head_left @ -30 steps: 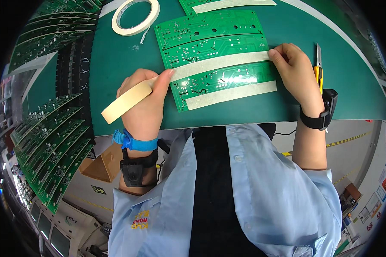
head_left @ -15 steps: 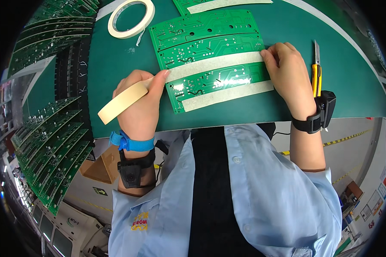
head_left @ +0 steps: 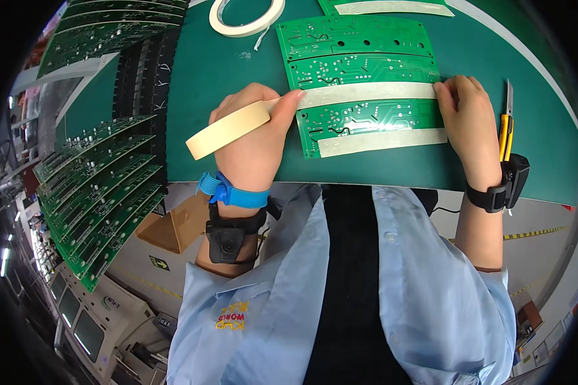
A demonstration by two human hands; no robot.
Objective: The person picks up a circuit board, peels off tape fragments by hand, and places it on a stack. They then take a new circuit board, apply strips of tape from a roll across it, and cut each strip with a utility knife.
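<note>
Head view: a person at a green table (head_left: 225,70), both hands on a circuit board.
Left hand (head_left: 253,144): fingers curled around a roll of cream masking tape (head_left: 228,130), thumb tip pressing the tape's free end down at the board's left edge.
Right hand (head_left: 467,119): fingers pressed together and bent, tips holding down the right end of the upper tape strip (head_left: 366,94).
Circuit board (head_left: 366,119): green, flat on the table between the two hands, near the table's front edge; the upper strip runs across it from hand to hand.
Lower tape strip (head_left: 382,141): already lies along the board's near edge.
Second board (head_left: 353,38): green, just beyond the first, touching or nearly so.
Spare tape roll (head_left: 247,16): flat on the table, further back on the left.
Utility knife (head_left: 506,125): yellow and black, just right of the right hand.
Rack of boards (head_left: 96,192): many green boards standing on edge at the left.
Wrists: blue strap on the left, black bands on both.
</note>
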